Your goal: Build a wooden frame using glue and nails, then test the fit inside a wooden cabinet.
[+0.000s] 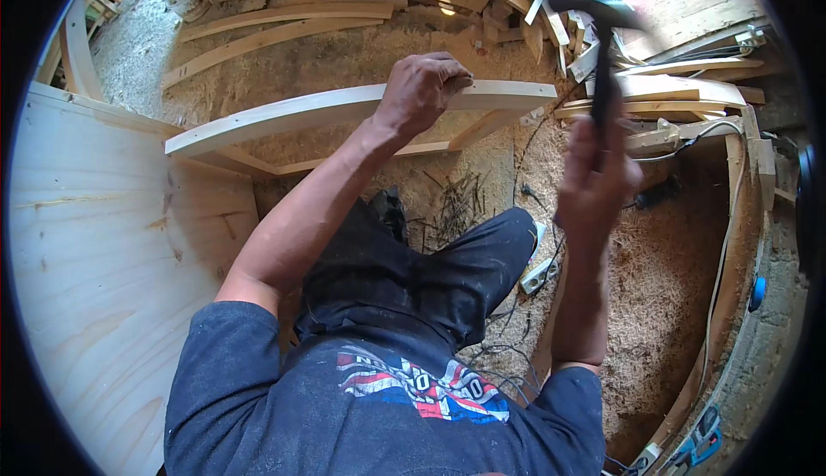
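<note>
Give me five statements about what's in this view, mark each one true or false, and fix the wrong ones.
1. The right hand holds a hammer. True.
2. The hammer rests on the wooden frame. False: it is held up, off to the frame's right.
3. The left hand is at the frame's curved edge. True.
4. The pale wooden panel is on the right. False: it is on the left.
5. Wood shavings lie on the right. True.

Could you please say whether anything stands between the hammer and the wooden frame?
Nothing visible stands between the hammer in the right hand and the wooden frame, but the left hand covers part of its top.
</note>
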